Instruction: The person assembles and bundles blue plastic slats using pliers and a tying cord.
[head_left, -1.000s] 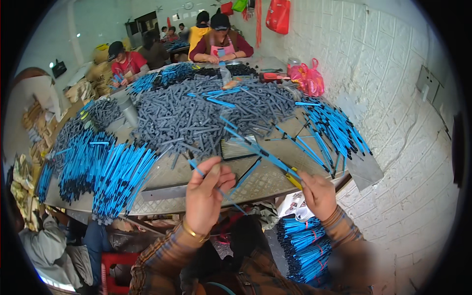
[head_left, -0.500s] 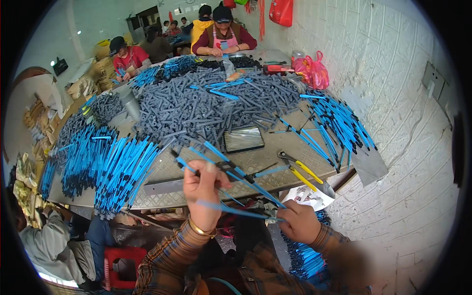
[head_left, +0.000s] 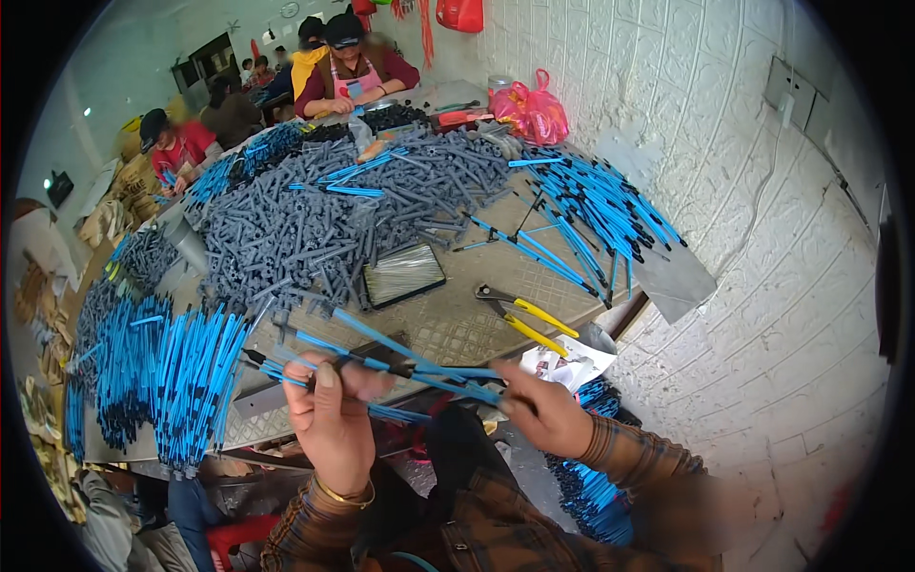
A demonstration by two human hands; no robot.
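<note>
Several long blue plastic strips with black joints (head_left: 405, 370) stretch between my hands above the table's near edge. My left hand (head_left: 334, 415) is closed around their left part, thumb upright, with black-tipped ends sticking out past the fingers. With thumb and forefinger, my right hand (head_left: 548, 415) pinches the other end of the strips. Blur hides exactly how many strips each hand grips. Just beyond my right hand lie pliers with yellow handles (head_left: 534, 329), jaws pointing away. A black tray of thin, shiny, pin-like pieces (head_left: 404, 276) sits farther back.
Grey plastic tubes (head_left: 276, 224) are heaped across the table. Blue strip assemblies (head_left: 157, 367) are stacked at the left, and more assemblies (head_left: 600, 205) lie at the right by the white wall (head_left: 705, 133). Across the table, a person in a pink apron (head_left: 353, 71) works.
My view has swung to the right, so the table has shifted left in the picture. My hands still hold the strips, which now lie more nearly level.
</note>
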